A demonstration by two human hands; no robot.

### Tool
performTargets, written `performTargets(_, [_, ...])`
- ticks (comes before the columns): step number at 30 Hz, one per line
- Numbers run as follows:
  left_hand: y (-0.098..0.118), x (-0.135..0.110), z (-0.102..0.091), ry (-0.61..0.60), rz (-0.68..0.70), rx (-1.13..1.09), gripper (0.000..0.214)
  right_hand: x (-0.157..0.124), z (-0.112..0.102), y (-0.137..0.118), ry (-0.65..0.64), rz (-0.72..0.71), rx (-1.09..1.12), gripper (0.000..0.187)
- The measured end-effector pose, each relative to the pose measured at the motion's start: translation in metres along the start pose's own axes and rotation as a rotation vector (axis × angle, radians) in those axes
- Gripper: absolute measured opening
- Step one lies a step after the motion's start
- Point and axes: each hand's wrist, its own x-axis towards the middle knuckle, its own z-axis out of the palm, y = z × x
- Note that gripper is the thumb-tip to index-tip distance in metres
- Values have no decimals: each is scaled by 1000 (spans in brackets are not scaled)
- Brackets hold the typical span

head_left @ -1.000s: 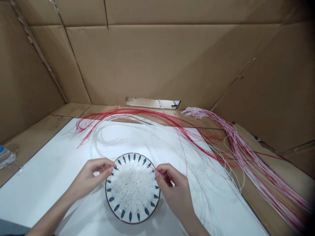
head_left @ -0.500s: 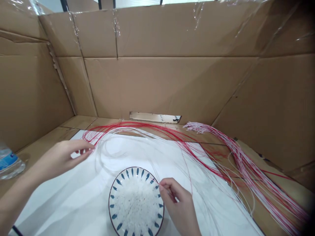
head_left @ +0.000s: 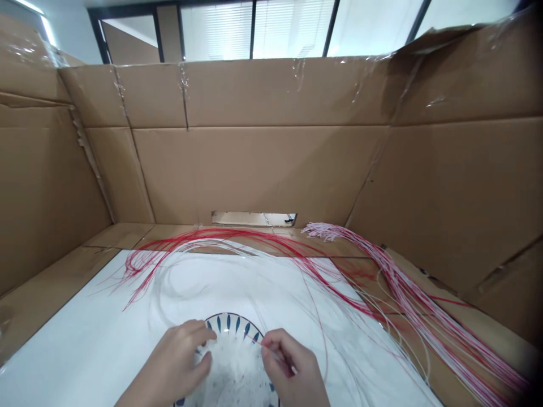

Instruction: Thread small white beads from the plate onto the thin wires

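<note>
Both hands sit together at the far rim of the blue-leaf ceramic plate [head_left: 229, 320], which is cut off by the bottom of the view. The left hand [head_left: 178, 362] is curled at the plate's 10 o'clock rim, fingers bent inward; whether it pinches anything is hidden. The right hand [head_left: 292, 367] is clenched in a pinch at about 2 o'clock on the rim, holding a thin red-and-white strand [head_left: 254, 339] that crosses the rim and runs over the white grains [head_left: 235, 367] in the plate.

Long red strands [head_left: 178, 251] loop across the white sheet [head_left: 85, 333] from about 11 to 2 o'clock of the plate, and paler strands curve among them, some passing close beside the right hand. A red-and-white strand bundle [head_left: 403, 294] fans out at about 2 to 3 o'clock, running over the sheet's right edge onto the cardboard floor [head_left: 114, 234]. The sheet's left edge lies well out at about 9 o'clock, and cardboard walls [head_left: 254, 169] rise beyond the far side, with a narrow slot [head_left: 252, 219] at 12 o'clock.
</note>
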Motion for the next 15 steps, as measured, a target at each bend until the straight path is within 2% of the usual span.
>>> performTargets(3, [2,2,-1,-130,83,178,19,0,4,-3,11,-44,-19,16])
performTargets(7, [1,5,3,-215,81,208,17,-1,9,-9,-51,-29,-68,13])
performTargets(11, [-7,6,17,-212,57,188,23,-2,13,-9,-90,-29,-99,12])
performTargets(15, [-12,4,29,-136,53,117,25,-2,18,-6,-92,-13,-84,11])
